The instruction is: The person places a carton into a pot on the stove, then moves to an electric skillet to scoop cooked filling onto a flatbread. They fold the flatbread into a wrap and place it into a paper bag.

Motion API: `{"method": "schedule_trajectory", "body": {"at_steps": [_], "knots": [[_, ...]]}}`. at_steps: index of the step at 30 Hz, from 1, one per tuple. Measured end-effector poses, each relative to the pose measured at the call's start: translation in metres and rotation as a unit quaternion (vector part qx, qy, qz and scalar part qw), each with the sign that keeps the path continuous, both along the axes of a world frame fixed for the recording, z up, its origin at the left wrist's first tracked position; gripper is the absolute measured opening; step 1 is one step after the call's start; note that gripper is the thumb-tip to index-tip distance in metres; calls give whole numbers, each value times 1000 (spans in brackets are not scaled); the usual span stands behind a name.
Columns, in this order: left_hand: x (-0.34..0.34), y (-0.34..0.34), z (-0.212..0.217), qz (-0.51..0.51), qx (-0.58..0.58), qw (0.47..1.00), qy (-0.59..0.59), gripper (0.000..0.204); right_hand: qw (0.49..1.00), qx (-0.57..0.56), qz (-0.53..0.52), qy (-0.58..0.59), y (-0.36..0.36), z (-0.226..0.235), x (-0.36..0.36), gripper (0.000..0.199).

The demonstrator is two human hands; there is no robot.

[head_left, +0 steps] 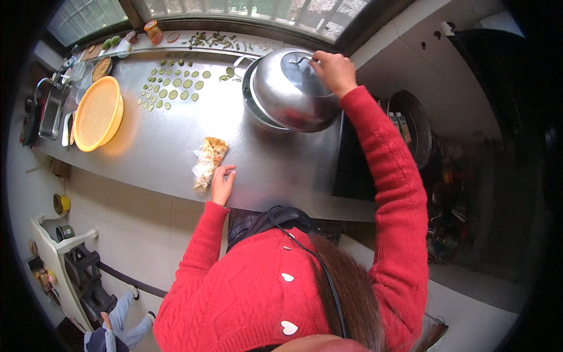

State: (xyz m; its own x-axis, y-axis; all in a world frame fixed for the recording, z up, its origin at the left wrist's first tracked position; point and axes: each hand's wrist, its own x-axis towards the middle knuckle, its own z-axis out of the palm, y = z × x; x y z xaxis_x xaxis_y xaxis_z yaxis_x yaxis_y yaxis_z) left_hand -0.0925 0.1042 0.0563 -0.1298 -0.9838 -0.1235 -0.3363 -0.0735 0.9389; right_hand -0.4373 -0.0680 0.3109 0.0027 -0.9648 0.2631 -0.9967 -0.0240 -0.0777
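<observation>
A yellow bowl (98, 114) sits left of green vegetable slices (173, 85) (laid in rows) on the counter (170, 146).

The lid (296, 88) and counter (275, 158) are shiny brushed metal, the bowl (97, 114) smooth matt yellow plastic, the bag (206, 161) thin crinkled clear plastic, the sleeves (387, 164) chunky red knit.
</observation>
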Motion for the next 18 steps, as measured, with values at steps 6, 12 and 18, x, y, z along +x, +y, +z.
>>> {"method": "schedule_trajectory", "body": {"at_steps": [6,12,18], "knots": [[31,10,7,44,22,999,7,18,1000,-4,16,27,-21,-44,38,19],[41,9,13,62,19,998,-13,18,999,4,28,37,-21,-50,41,18],[29,7,17,40,23,999,-24,19,999,-34,-13,21,-16,-61,38,18]]}}
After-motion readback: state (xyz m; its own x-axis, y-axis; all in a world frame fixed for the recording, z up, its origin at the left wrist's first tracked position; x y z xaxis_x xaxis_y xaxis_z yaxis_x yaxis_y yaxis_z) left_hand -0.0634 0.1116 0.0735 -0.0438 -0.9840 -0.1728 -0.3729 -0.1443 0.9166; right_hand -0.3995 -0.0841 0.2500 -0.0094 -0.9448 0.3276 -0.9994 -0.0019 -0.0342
